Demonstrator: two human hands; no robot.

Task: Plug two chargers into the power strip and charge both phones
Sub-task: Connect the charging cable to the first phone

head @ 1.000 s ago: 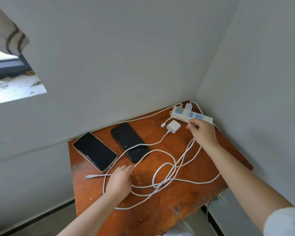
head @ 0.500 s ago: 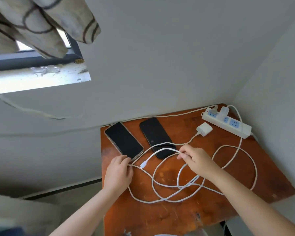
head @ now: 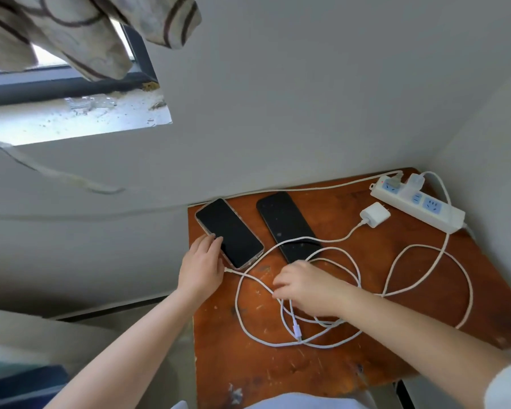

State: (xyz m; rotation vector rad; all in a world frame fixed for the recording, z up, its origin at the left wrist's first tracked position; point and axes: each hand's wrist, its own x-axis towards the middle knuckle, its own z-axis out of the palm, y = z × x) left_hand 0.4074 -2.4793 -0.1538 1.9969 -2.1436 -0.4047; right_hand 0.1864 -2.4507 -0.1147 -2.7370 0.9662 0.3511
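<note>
Two dark-screened phones lie side by side on the orange-brown table: the left phone in a clear case and the right phone in black. My left hand has its fingers on the left phone's near left edge, and a white cable end meets its thumb. My right hand pinches a white cable from the tangled loops. A loose connector lies below that hand. The white power strip sits at the far right with one charger plugged in. A second white charger lies unplugged beside it.
Grey walls close in the table at the back and on the right. A window with a patterned curtain is at the upper left. Cable loops spread over the right half of the table. The table's left edge drops to the floor.
My left hand slid up from the cable to the left phone's edge. My right hand shifted nearer along the cable, and the loose connector now lies below it.
</note>
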